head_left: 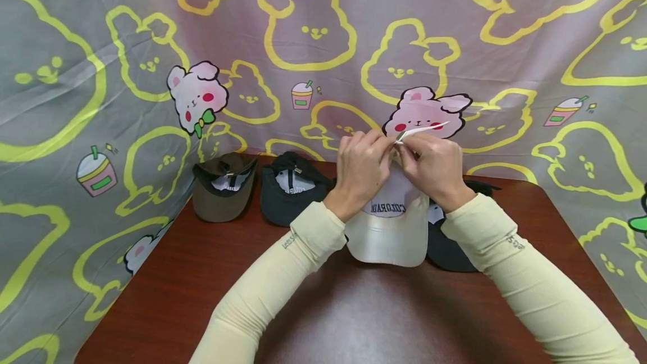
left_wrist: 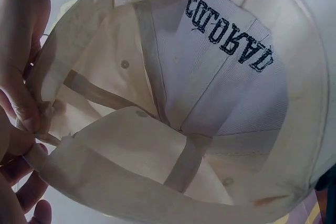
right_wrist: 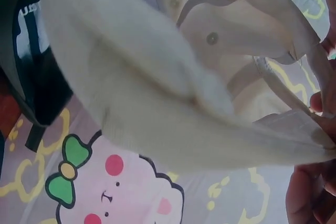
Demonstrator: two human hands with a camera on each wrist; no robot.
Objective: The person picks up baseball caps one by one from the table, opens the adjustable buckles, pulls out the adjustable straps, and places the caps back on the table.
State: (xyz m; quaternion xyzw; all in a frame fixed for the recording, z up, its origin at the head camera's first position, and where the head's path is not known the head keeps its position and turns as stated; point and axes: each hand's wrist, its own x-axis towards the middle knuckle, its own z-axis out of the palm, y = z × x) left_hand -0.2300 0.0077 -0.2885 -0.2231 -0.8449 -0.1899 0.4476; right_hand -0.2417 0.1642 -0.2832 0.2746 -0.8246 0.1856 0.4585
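Observation:
A cream baseball cap point(head_left: 386, 243) hangs brim-down between both hands in the head view, its inside facing me with dark mirrored lettering point(head_left: 388, 208). The left hand point(head_left: 360, 168) pinches one side of the back opening. Opposite it, the right hand point(head_left: 433, 166) pinches the pale adjustment strap point(head_left: 427, 129), whose free end sticks out to the right. In the left wrist view, fingertips meet at the back strap beside the cap's lining point(left_wrist: 121, 145). The right wrist view shows the cap's edge point(right_wrist: 136, 124) up close and blurred; a buckle cannot be made out clearly.
A brown cap point(head_left: 219, 201) and a dark cap point(head_left: 285, 206) lie on the reddish-brown table point(head_left: 202, 296) to the left. Another dark cap point(head_left: 451, 247) sits partly hidden behind the right forearm. A patterned cloth point(head_left: 328, 89) hangs behind and at both sides.

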